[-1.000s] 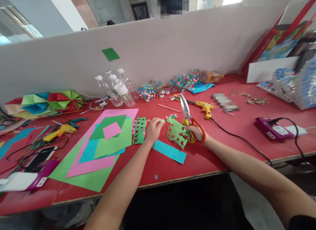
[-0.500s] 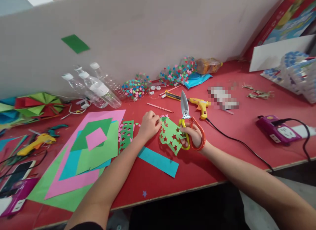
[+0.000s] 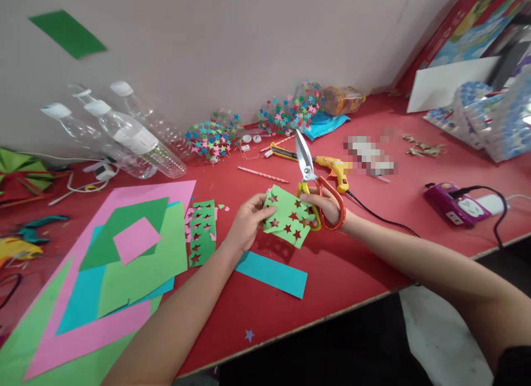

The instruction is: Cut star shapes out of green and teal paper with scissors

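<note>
Star-holed green sheet (image 3: 284,204) now pinched by left hand (image 3: 248,223) grip; opposite edge and scissors (image 3: 305,154) still clasped by right hand (image 3: 327,207) grip; sheet thus steadied two-handed.

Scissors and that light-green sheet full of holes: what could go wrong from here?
The light-green sheet might tear between its star holes, as the left hand and right hand both grip it. The right hand also holds the scissors, so either could slip. The purple star lies near the front edge of the red table and might get brushed off.
</note>
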`<state>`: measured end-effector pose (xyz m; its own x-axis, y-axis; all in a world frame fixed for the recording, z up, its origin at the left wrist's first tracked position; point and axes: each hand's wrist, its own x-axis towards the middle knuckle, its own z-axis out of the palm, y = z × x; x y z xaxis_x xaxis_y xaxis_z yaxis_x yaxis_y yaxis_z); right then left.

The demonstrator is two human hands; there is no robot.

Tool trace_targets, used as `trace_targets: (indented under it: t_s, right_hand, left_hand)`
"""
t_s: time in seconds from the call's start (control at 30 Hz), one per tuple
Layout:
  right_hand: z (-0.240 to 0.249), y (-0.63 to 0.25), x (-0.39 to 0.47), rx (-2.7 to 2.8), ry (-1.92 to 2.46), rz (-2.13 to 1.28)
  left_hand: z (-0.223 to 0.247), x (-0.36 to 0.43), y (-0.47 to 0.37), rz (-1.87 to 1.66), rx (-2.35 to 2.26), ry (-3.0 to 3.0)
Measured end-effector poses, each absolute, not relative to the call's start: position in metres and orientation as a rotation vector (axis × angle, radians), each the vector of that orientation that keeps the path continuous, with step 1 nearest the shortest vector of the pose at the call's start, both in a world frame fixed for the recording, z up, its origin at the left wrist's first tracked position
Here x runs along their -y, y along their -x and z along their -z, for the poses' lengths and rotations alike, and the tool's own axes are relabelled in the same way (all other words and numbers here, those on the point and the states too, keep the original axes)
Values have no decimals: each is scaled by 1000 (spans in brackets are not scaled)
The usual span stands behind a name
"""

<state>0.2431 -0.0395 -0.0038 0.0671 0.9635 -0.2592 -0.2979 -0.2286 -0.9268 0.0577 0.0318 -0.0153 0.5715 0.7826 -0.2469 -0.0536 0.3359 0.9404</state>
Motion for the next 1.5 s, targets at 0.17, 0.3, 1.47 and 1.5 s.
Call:
trace_targets:
  t_s: [0.17,0.3,1.47,1.5]
  right_hand:
    - [7,-249,32,1017,1206,-1362]
    - [17,-253,38,1022,1174,-1465]
    - [4,-254,52,1196,1554,-1204]
    - [4,-255,52,1191,1561,-1197]
  left_hand:
    - [17,-33,-56,-528,-774,-1154]
    - [19,-26,-59,-483,-772,-1122]
    - [3,-23,-63,-686,-999,-1426]
    - [-3,-27,-65,-726,-1039,-1451]
